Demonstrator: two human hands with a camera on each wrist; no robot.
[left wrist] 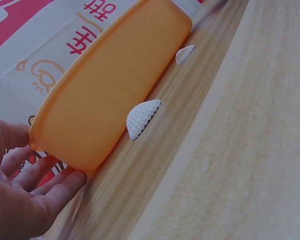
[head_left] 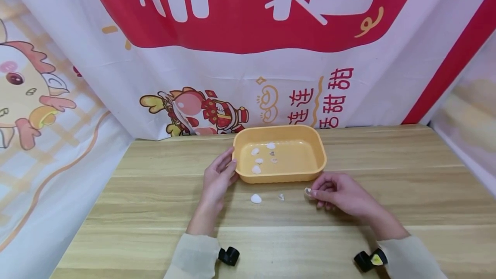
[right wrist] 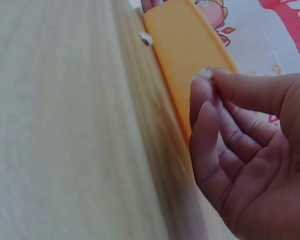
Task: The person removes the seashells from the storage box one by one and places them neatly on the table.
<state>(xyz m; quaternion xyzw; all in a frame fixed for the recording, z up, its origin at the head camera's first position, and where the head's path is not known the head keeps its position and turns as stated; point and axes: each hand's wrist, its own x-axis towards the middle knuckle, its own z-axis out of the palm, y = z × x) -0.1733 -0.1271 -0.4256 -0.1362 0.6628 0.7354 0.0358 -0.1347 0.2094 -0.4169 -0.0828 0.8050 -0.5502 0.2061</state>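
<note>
A shallow yellow-orange plastic basin [head_left: 248,178] stands on the wooden table, with several small pale seashells on its floor, one of them a white shell [head_left: 256,169]. My left hand [head_left: 218,178] rests against the basin's left end, its fairly straight fingers [left wrist: 65,187] touching the outer wall. Between thumb and fingertips, my right hand [head_left: 341,195] pinches a small whitish shell [head_left: 308,191] just outside the basin's front right corner; the fingers cover part of it. On the table before the basin lie a white ribbed shell [left wrist: 144,119] and a smaller shell [left wrist: 185,54].
Behind the table hangs a white and red printed cloth [head_left: 240,33], close to the basin's back edge. Another printed cloth [head_left: 46,162] covers the left side. Wood-grain tabletop [head_left: 155,193] extends around the basin, and a black wrist device [head_left: 229,256] sits at the left sleeve.
</note>
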